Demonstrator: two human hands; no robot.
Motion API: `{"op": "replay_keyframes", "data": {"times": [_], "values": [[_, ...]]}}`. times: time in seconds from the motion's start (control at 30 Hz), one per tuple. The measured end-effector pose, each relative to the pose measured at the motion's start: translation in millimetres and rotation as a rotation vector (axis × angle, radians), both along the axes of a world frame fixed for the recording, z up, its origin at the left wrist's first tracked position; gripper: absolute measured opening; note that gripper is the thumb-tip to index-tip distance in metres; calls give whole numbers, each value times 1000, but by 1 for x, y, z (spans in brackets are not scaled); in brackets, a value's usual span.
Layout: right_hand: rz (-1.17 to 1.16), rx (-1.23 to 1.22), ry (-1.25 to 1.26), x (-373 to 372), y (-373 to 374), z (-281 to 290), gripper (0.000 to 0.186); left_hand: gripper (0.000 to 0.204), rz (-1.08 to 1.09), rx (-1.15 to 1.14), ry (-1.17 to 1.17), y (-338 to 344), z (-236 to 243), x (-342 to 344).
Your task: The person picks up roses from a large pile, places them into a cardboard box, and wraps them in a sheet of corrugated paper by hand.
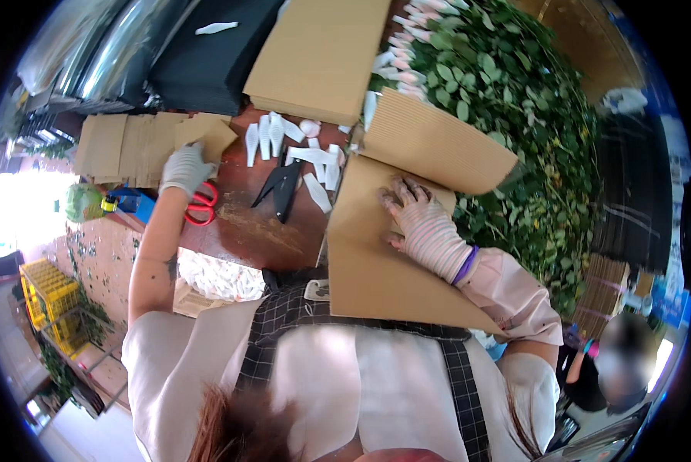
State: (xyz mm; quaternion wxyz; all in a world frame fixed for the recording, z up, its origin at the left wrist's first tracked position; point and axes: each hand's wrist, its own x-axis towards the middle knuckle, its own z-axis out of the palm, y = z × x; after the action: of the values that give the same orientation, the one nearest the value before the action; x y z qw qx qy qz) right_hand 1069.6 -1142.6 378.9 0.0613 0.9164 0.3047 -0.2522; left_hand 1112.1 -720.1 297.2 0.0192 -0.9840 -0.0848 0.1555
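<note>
My left hand point(185, 169), in a pale knit glove, is closed at the near edge of a small brown cardboard piece point(209, 131). That piece lies askew at the end of a row of similar cardboard pieces point(122, 146). My right hand point(424, 225), in a striped glove with soiled fingertips, rests with fingers spread on a large cardboard sheet point(368, 262). The sheet's far part is a ribbed flap point(438, 142), folded up and bent. Between my hands lie a black stapler point(284, 189), red-handled scissors point(201, 204) and several white sleeve-like pieces point(264, 137).
Leafy stems with wrapped pale pink flower heads point(407, 58) cover the right side. Stacked cardboard point(318, 58) and a dark stack point(210, 58) stand at the back. A yellow crate point(53, 304) is on the floor at left. Another person point(622, 362) is at lower right.
</note>
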Motion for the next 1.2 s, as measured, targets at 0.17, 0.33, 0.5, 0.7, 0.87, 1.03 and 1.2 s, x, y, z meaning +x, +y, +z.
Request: {"op": "replay_keyframes", "data": {"times": [0.17, 0.33, 0.5, 0.7, 0.87, 1.03, 1.2], "values": [[22, 102, -51, -9, -17, -9, 57, 15, 118, -923, -402, -55, 84, -2], [-375, 253, 151, -4, -20, 7, 52, 21, 84, -1384, 136, -195, 74, -43], [-89, 498, -264, -6, -14, 4, 65, 24, 32, -1110, 382, -231, 22, -20], [-62, 333, -136, -5, -14, -21, 86, 24, 28, -1324, -76, -217, 18, -24], [-66, 313, -81, -5, -11, -25, 90, 23, 166, -1376, 242, -214, -19, -36], [-67, 248, -40, -10, -15, -34, 92, 31, -177, -806, 122, -219, 16, -37], [-34, 163, -85, -3, -12, -34, 87, 66, -972, -933, -375, -237, 26, -31]]}}
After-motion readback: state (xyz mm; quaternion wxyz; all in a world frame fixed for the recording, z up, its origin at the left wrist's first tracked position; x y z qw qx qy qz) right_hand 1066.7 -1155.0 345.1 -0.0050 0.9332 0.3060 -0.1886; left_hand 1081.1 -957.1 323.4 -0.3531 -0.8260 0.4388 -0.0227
